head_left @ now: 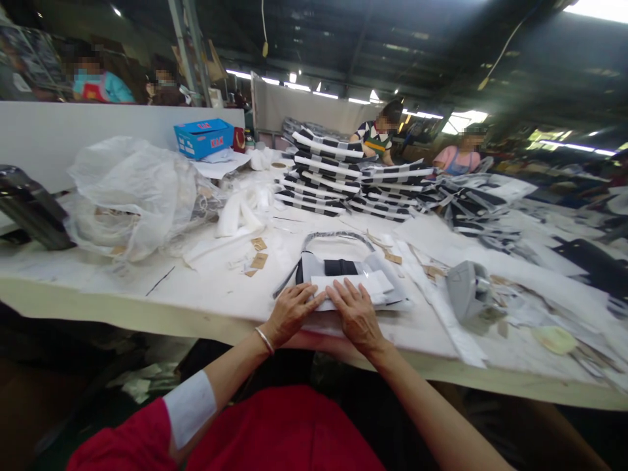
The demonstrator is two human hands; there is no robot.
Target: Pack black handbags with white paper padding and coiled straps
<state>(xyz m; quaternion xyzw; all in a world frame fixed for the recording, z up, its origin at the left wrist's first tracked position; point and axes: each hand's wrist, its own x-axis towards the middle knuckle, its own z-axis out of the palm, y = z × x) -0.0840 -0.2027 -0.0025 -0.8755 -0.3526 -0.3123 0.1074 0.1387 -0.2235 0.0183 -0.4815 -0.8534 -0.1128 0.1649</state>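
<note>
My left hand (290,314) and my right hand (356,315) lie flat, side by side, on a white sheet (350,288). The sheet sits on a black-and-white bag (338,267) lying on the white-covered worktable (196,297), close to its front edge. The bag has a dark curved handle (338,237) arching away from me, and a black panel shows at its middle. My hands hide the near part of the bag. Neither hand is gripping anything. A bangle circles my left wrist.
Stacks of black-and-white striped bags (318,173) stand beyond my hands. A grey clothes iron (466,291) lies to the right. Left of them are a bulging plastic sack (132,199), small tan labels (258,255) and a blue cardboard box (203,139). Co-workers (377,131) sit across the table.
</note>
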